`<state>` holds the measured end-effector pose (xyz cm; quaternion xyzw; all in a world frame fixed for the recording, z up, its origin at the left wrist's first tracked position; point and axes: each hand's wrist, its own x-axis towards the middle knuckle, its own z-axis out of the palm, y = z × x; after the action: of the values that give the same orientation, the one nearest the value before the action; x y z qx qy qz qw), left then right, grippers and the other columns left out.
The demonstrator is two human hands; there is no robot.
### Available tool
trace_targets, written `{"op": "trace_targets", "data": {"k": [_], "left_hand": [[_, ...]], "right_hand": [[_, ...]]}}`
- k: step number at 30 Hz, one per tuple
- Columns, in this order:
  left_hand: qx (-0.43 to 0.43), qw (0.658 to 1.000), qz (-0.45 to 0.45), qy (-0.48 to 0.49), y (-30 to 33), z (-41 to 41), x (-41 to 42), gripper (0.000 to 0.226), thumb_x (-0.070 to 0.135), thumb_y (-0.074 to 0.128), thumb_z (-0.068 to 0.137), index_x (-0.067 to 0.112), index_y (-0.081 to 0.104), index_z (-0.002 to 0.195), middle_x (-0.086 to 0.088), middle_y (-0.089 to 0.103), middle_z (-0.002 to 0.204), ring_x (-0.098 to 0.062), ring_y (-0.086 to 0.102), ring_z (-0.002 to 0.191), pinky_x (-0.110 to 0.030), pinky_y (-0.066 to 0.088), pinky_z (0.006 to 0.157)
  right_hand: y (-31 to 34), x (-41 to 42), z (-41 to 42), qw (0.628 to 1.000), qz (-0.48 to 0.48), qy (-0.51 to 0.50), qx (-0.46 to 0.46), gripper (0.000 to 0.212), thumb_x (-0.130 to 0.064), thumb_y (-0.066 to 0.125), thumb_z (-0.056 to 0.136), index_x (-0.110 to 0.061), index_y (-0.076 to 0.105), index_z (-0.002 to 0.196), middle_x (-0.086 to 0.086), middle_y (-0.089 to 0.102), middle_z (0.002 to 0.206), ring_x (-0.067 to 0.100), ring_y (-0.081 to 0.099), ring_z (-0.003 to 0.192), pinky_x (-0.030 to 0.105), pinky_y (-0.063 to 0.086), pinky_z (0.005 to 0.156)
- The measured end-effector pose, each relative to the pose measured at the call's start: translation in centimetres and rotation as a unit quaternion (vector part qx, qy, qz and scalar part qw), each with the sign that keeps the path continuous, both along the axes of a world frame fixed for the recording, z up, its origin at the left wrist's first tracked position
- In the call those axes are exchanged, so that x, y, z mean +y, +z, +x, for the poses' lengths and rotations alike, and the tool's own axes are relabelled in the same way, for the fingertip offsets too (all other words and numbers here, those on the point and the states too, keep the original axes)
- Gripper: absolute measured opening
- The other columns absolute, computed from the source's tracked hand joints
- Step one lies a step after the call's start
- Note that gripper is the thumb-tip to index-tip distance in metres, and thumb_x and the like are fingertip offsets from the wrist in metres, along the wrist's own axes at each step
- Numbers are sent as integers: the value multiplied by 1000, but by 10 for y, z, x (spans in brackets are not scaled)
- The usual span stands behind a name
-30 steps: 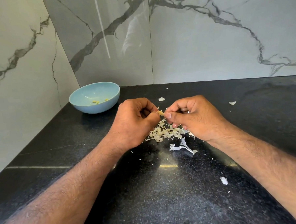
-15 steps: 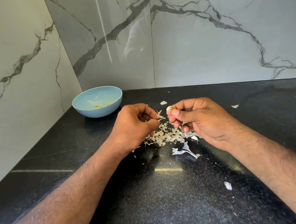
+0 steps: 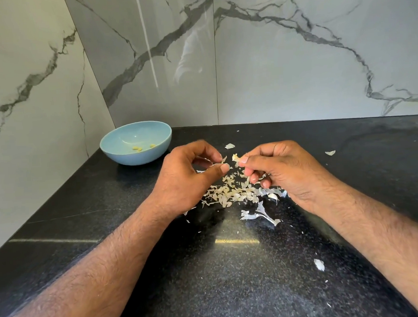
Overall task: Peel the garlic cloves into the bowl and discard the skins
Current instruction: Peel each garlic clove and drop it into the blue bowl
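Both forearms bare, reaching fwd from lower corners, converging twd centre. Left hand (image 3: 187,179): back of hand up, fingers curled, thumb + index tip pressed in a pinch grip on a thin flake. Right hand (image 3: 278,169): knuckles up, thumb + index pinching a small piece, other fingers curled under. Hands close, fingertips apart, not touching.

You have one head-worn wide-angle view, looking forward and down, close over your left hand (image 3: 187,176) and right hand (image 3: 283,171); beyond your fingertips, the countertop (image 3: 233,278) meets the marble wall (image 3: 295,69).
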<state>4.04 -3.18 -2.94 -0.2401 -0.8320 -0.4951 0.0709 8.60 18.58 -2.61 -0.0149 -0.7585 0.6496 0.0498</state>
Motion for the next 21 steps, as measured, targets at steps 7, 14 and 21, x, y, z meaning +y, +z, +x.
{"op": "trace_targets", "data": {"k": [7, 14, 21], "left_hand": [[-68, 994, 60, -55, -4, 3, 5, 7, 25, 84, 92, 19, 83, 91, 0, 81, 87, -27, 77, 88, -38, 63, 89], [-118, 987, 91, -54, -1, 4, 4, 6, 25, 83, 93, 19, 84, 94, -8, 81, 90, -26, 76, 89, -41, 61, 91], [-171, 977, 119, -50, 0, 5, 6, 9, 19, 80, 95, 11, 84, 97, -8, 81, 91, -22, 75, 89, -42, 60, 92]], "right_hand": [[-4, -3, -2, 1000, -14, 15, 12, 7, -13, 79, 90, -8, 81, 96, 13, 77, 84, 14, 66, 71, 27, 43, 57], [-6, -5, -1, 997, 48, -4, 60, 5, -16, 84, 86, -16, 82, 91, 8, 79, 81, 14, 67, 68, 26, 47, 59], [-7, -10, 3, 953, 239, -64, 174, 5, -27, 84, 87, -30, 81, 85, -12, 73, 67, 11, 65, 58, 22, 52, 53]]}}
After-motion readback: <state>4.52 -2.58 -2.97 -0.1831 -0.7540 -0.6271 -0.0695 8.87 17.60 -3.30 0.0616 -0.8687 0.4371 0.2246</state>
